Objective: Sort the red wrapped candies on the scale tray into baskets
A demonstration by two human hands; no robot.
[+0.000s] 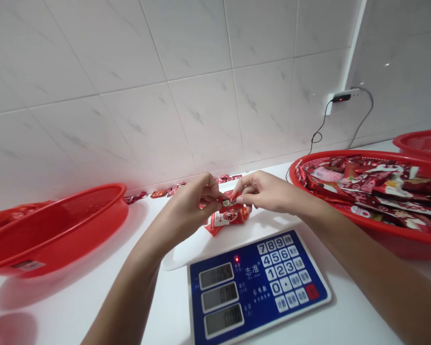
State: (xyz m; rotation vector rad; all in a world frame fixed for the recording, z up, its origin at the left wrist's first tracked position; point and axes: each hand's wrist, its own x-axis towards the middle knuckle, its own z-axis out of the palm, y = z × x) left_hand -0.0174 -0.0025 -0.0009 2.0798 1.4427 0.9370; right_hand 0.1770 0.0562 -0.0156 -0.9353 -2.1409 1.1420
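Note:
My left hand [197,201] and my right hand [260,191] pinch a small red wrapped candy [229,202] between them, above the white pan of a weighing scale [187,249]. Directly below it, larger red and white candy packets [230,218] lie on the pan. The scale's blue panel [251,287] faces me, with number keys at the right and three displays at the left. Its top display [216,275] seems to read 0.055, and a red light glows beside it. My fingers hide part of the held candy.
At the right stands a red basket [345,206] full of wrapped snacks, another red basket [424,141] behind it. A red basin [104,230] is at the left. Small packets [160,193] line the tiled wall [201,120]. A cable hangs from a socket [341,98].

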